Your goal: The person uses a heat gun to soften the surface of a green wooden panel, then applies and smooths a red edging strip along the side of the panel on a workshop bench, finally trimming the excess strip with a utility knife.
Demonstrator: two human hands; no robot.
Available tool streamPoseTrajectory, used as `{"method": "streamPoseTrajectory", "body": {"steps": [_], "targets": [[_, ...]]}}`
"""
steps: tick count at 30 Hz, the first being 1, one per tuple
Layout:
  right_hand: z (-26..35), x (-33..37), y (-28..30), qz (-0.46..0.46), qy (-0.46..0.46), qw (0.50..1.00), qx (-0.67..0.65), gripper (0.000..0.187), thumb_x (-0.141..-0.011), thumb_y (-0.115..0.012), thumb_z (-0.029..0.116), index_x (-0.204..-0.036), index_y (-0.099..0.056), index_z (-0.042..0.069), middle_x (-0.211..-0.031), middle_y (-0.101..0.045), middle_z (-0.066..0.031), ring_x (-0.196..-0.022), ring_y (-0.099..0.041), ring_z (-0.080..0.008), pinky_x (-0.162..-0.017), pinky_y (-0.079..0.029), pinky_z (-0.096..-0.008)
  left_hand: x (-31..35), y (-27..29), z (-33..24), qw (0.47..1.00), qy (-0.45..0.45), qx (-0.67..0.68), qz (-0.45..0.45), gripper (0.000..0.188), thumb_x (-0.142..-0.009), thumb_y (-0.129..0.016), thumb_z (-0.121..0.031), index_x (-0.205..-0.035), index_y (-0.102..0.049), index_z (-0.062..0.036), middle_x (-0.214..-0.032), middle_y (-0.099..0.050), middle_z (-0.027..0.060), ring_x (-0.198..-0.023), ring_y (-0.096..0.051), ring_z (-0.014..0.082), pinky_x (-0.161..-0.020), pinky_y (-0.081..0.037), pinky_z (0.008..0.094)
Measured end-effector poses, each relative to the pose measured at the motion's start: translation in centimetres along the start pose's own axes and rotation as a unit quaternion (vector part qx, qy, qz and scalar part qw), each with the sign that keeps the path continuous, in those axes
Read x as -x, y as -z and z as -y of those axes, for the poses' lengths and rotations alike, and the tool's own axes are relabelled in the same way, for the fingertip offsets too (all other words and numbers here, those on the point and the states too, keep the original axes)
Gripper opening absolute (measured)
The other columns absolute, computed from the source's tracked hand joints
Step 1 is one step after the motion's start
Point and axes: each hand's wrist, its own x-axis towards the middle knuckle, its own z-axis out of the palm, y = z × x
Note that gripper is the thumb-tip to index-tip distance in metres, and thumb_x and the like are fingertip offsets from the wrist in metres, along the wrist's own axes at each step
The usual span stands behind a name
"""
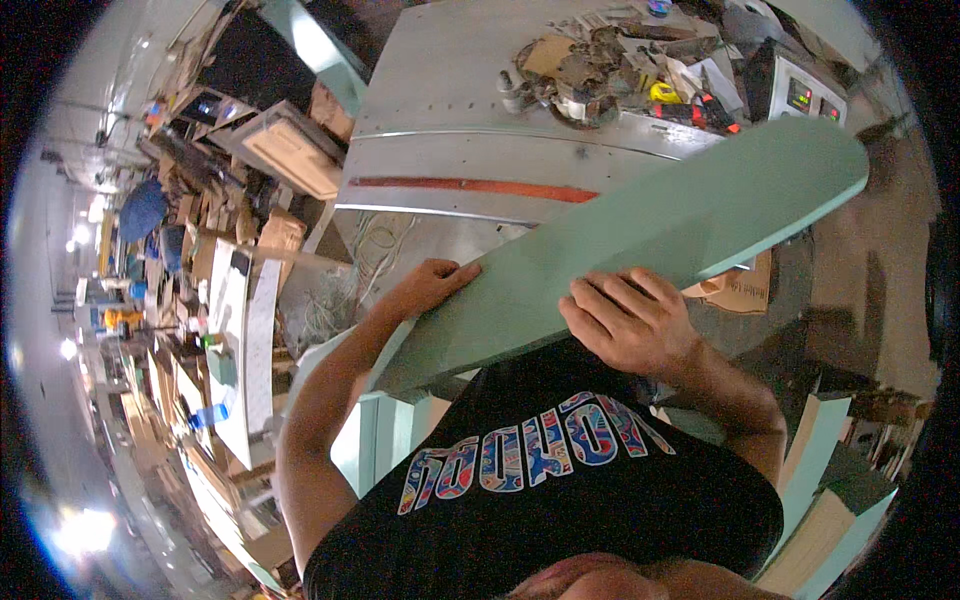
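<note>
A long, pale green board (640,235) with one rounded end slants across in front of my chest, its rounded end at the far right. My left hand (437,287) grips its far edge near the left end; the fingers on the underside are hidden. From the near edge, my right hand (635,322) holds the board around its middle, with the fingers bent over the upper face and the thumb out of sight.
Beyond the board stands a metal worktable (430,100) with an orange-red strip (470,187) along it. Hardware and tools (600,75) are heaped at its back, beside a control box with lit displays (803,95). More green-faced boards (825,500) stand at the lower right.
</note>
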Motion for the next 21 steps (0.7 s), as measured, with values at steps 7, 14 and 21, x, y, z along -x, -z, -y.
{"method": "streamPoseTrajectory", "body": {"steps": [7, 14, 21], "targets": [[-3.0, -0.9, -5.7, 0.015, -0.159, 0.986, -0.040, 0.023, -0.081, -0.076, 0.006, -0.103, -0.072, 0.009, -0.103, -0.077, -0.0060, -0.094, -0.075, -0.0224, -0.084, -0.057, -0.0397, -8.5, 8.0, -5.1, 0.961, 0.027, -0.214, 0.174, 0.085, -0.103, -0.050, -0.077, -0.138, -0.069, -0.0023, -0.137, -0.070, 0.0186, -0.116, -0.070, 0.0295, -0.097, -0.057, 0.0450], [-4.7, -3.7, -14.1, -0.025, -0.249, 0.968, -0.011, 0.022, -0.077, -0.073, 0.003, -0.097, -0.073, 0.010, -0.094, -0.077, -0.0055, -0.087, -0.075, -0.0239, -0.083, -0.059, -0.0416, -21.8, 15.4, -4.9, 0.867, 0.011, -0.309, 0.391, 0.094, -0.095, -0.056, -0.085, -0.142, -0.069, -0.0047, -0.136, -0.068, 0.0151, -0.124, -0.062, 0.0302, -0.105, -0.051, 0.0476], [-8.3, -8.3, -18.8, 0.012, -0.302, 0.953, 0.032, 0.030, -0.071, -0.073, 0.000, -0.100, -0.070, 0.010, -0.095, -0.075, -0.0092, -0.090, -0.074, -0.0299, -0.083, -0.058, -0.0430, -32.4, 19.8, -5.2, 0.848, -0.043, -0.288, 0.442, 0.075, -0.098, -0.058, -0.080, -0.135, -0.069, -0.0164, -0.128, -0.064, 0.0057, -0.115, -0.060, 0.0211, -0.095, -0.051, 0.0421]]}}
